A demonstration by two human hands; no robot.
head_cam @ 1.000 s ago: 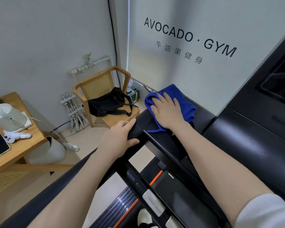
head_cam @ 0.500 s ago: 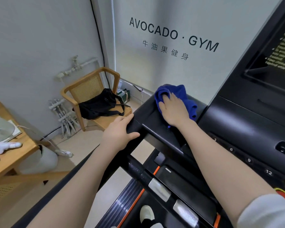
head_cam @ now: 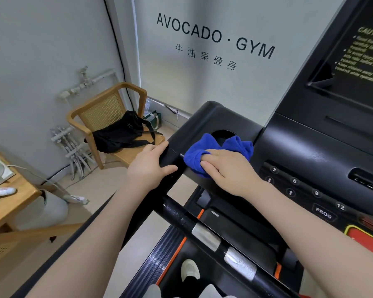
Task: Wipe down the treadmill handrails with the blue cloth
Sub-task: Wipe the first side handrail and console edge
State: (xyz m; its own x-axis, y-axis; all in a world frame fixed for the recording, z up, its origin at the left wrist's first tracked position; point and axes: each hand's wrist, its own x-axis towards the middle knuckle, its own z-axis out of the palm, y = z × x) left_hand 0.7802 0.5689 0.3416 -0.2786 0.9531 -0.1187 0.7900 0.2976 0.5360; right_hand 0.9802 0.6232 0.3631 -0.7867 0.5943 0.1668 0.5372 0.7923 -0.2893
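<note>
Gym wall behind; wooden chair (head_cam: 108, 117) with black bag (head_cam: 119, 134) beside treadmill handrail (head_cam: 202, 119)

The cloth (head_cam: 205, 160) is bright blue against the black treadmill console (head_cam: 310, 151), whose deck carries an orange stripe (head_cam: 170, 257), while the chair (head_cam: 108, 117) is honey-brown with a black bag (head_cam: 119, 134), under a pale grey wall (head_cam: 41, 39) with black lettering.
</note>
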